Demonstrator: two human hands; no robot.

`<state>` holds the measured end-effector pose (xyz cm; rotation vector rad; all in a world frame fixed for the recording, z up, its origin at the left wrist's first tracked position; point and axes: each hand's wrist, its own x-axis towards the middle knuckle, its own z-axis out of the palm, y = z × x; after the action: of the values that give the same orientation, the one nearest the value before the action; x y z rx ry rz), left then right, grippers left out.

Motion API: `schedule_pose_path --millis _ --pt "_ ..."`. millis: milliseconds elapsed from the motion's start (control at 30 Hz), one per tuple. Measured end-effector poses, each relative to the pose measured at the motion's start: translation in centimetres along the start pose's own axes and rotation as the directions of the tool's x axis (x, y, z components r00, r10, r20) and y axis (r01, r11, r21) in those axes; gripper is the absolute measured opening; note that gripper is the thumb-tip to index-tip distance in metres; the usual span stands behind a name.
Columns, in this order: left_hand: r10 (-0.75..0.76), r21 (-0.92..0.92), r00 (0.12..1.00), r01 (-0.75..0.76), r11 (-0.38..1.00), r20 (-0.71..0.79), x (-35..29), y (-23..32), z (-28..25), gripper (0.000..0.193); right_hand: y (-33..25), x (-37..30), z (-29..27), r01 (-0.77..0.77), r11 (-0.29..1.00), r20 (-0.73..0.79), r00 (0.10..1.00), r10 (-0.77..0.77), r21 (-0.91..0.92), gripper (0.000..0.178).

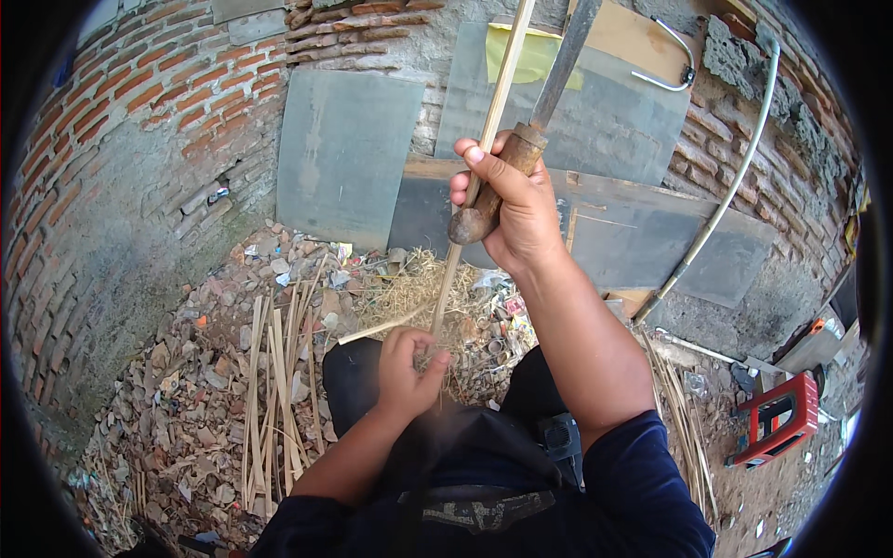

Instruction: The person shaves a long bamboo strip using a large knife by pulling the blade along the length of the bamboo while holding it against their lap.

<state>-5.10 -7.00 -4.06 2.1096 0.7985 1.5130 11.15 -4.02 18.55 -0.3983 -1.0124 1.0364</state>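
Split bamboo strips (274, 391) lie on rubble beside a brick wall (139, 121). Grey boards (349, 153) lean against it. A red plastic stool (781, 418) stands at right.

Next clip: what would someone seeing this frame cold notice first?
Centre frame, the right hand grips a wooden-handled blade against a long pale bamboo strip that rises to the top edge. Below it, the left hand pinches the strip's lower end above the person's lap. Behind, a pile of split bamboo strips lies on rubble at lower left, and a red plastic stool stands at right.
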Motion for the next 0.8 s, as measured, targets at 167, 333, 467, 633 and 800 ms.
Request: schedule_pose_path --millis 167,333,467,633,800 --pt "-0.011 0.113 0.976 0.036 0.993 -0.217 0.2 -0.6 -1.6 0.039 1.3 -0.5 1.6 -0.053 0.997 0.033 0.998 0.052 0.057 0.024" --pt "-0.224 -0.452 0.94 0.322 0.832 0.257 -0.4 -0.1 -3.2 0.034 0.9 -0.4 3.2 -0.121 0.99 -0.014 0.992 0.123 0.067 0.023" --pt "-0.281 -0.407 0.831 0.495 0.768 0.48 -0.5 -0.6 -4.1 0.038 1.4 -0.2 2.8 -0.154 0.987 0.01 0.988 0.154 0.037 0.022" --pt "-0.239 -0.666 0.833 0.545 0.509 0.499 -2.5 -0.5 -1.6 0.042 1.0 -0.4 0.5 -0.146 0.989 0.074 0.987 0.144 0.014 0.023" --pt "-0.356 -0.419 0.884 0.459 0.783 0.303 -2.9 -2.6 -0.9 0.039 0.6 -2.3 -4.9 0.072 0.911 -0.115 0.985 -0.129 -0.407 0.03"
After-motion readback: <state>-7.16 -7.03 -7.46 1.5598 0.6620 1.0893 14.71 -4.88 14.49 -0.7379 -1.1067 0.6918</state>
